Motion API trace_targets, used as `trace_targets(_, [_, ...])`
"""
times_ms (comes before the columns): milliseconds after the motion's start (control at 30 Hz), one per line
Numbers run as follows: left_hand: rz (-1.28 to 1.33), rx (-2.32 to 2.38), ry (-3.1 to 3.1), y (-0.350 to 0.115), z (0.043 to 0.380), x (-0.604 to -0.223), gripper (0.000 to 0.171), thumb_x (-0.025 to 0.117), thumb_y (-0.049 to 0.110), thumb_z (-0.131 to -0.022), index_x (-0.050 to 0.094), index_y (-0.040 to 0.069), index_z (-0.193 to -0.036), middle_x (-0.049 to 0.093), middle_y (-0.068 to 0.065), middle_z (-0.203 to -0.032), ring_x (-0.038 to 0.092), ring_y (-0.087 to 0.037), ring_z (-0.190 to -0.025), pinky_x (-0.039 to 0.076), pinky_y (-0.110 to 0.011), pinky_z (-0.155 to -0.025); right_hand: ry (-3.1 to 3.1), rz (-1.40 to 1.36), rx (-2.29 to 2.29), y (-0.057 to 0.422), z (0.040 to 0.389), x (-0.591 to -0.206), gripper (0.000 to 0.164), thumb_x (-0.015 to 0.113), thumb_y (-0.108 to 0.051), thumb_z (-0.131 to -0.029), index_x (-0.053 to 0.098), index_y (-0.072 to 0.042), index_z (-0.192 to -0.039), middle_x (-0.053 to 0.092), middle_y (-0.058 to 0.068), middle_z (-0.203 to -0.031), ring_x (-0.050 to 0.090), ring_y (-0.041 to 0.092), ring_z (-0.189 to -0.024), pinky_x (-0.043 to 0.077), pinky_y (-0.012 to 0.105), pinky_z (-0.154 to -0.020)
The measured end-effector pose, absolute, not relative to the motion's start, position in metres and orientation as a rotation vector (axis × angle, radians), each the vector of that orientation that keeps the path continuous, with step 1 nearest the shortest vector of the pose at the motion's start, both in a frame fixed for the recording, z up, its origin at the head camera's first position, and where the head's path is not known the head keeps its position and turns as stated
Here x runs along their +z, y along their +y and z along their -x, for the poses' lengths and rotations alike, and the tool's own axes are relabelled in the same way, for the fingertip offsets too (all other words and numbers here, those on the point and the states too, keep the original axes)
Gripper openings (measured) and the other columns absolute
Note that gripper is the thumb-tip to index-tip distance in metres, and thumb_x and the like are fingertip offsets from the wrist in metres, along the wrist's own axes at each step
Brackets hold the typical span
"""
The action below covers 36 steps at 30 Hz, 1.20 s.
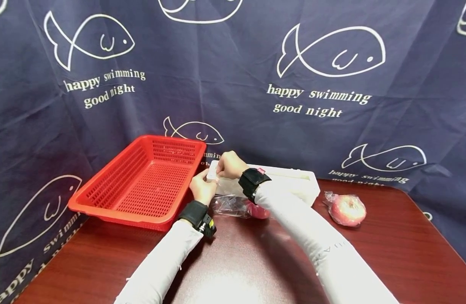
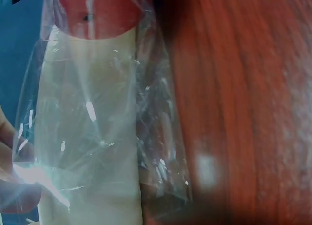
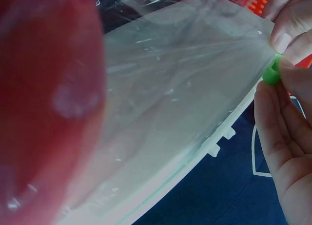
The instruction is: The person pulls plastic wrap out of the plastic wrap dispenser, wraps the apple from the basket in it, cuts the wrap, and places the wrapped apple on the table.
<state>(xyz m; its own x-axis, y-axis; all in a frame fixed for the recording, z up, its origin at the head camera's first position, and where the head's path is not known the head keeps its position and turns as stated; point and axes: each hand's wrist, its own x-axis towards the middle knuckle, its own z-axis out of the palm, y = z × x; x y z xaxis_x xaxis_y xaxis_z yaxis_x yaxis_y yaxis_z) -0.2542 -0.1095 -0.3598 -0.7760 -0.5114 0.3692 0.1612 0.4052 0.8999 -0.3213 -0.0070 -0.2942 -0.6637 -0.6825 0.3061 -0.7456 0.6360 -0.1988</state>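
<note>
A long white cling film dispenser [image 1: 293, 179] stands at the back of the table, with clear film [image 3: 170, 73] stretched over its front. My left hand [image 1: 202, 188] grips the dispenser's left end, its thumb pressing by the film's gathered corner. Right beside it, my right hand [image 1: 231, 165] pinches a small green slider [image 3: 272, 71] at the dispenser's edge. Creases in the film run together toward these fingertips. In front of the dispenser lies a red apple [image 1: 257, 210], partly hidden by my right forearm; film covers it in the left wrist view.
An open red plastic basket [image 1: 145, 217] stands to the left, close by my left hand. Another apple [image 1: 348, 210], wrapped in clear film, sits at the right on the brown table [image 1: 400, 253]. A dark blue fish-print cloth [image 1: 233, 84] hangs behind.
</note>
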Motion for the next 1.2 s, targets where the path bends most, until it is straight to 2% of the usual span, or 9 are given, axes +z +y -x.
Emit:
trace_targets(133, [-0.253,-1.335,-2.074,-0.112,0.253,-0.362,0.038,0.069,-0.001,-0.069,0.073,0.003,-0.106,0.073,-0.019,-0.099,0.064,-0.042,-0.088,0.048,-0.050,-0.080,-2.653,-1.192,0.451,-0.009,0.322,-0.295,0.005,0.077,-0.002,-0.068,0.077,-0.007,-0.067,0.074,0.005,-0.069,0.063,0.011,-0.061,0.049,0.018,-0.057])
trace_targets(333, [-0.240,-1.270,-2.134,-0.110,0.252,-0.360,0.039,0.067,-0.001,-0.071,0.071,0.000,-0.110,0.070,-0.020,-0.112,0.064,-0.045,-0.102,0.050,-0.052,-0.089,-2.684,-1.186,0.427,-0.007,0.318,-0.288,0.005,0.078,-0.003,-0.068,0.077,-0.008,-0.068,0.074,0.004,-0.069,0.065,0.013,-0.063,0.051,0.020,-0.060])
trace_targets(500, [-0.247,-1.258,-2.146,-0.110,0.257,-0.353,0.039,0.066,-0.001,-0.068,0.072,-0.001,-0.106,0.070,-0.021,-0.109,0.064,-0.044,-0.101,0.050,-0.050,-0.088,-2.741,-1.136,0.379,-0.001,0.319,-0.279,0.004,0.079,-0.004,-0.069,0.077,-0.008,-0.069,0.074,0.005,-0.070,0.061,0.010,-0.061,0.048,0.018,-0.059])
trace_targets(667, [-0.252,-1.262,-2.150,-0.114,0.256,-0.349,0.038,0.066,0.000,-0.069,0.072,-0.002,-0.107,0.070,-0.022,-0.108,0.063,-0.045,-0.102,0.048,-0.051,-0.090,-2.746,-1.165,0.323,0.006,0.322,-0.274,0.005,0.079,-0.004,-0.068,0.077,-0.009,-0.068,0.075,0.004,-0.070,0.061,0.010,-0.062,0.049,0.020,-0.060])
trace_targets(1000, [-0.236,-1.230,-2.171,-0.112,0.254,-0.359,0.036,0.065,-0.001,-0.068,0.073,-0.001,-0.103,0.072,-0.024,-0.096,0.063,-0.048,-0.091,0.048,-0.052,-0.082,-2.703,-1.242,0.342,0.031,0.318,-0.281,0.005,0.078,-0.003,-0.068,0.077,-0.008,-0.067,0.074,0.004,-0.068,0.066,0.015,-0.064,0.052,0.022,-0.062])
trace_targets(1200, [-0.250,-1.232,-2.185,-0.112,0.254,-0.358,0.036,0.066,0.000,-0.067,0.074,0.001,-0.102,0.072,-0.024,-0.096,0.062,-0.049,-0.090,0.048,-0.052,-0.083,-2.670,-1.307,0.328,0.060,0.318,-0.280,0.007,0.074,-0.001,-0.064,0.076,-0.008,-0.062,0.072,0.003,-0.063,0.056,0.009,-0.058,0.047,0.020,-0.058])
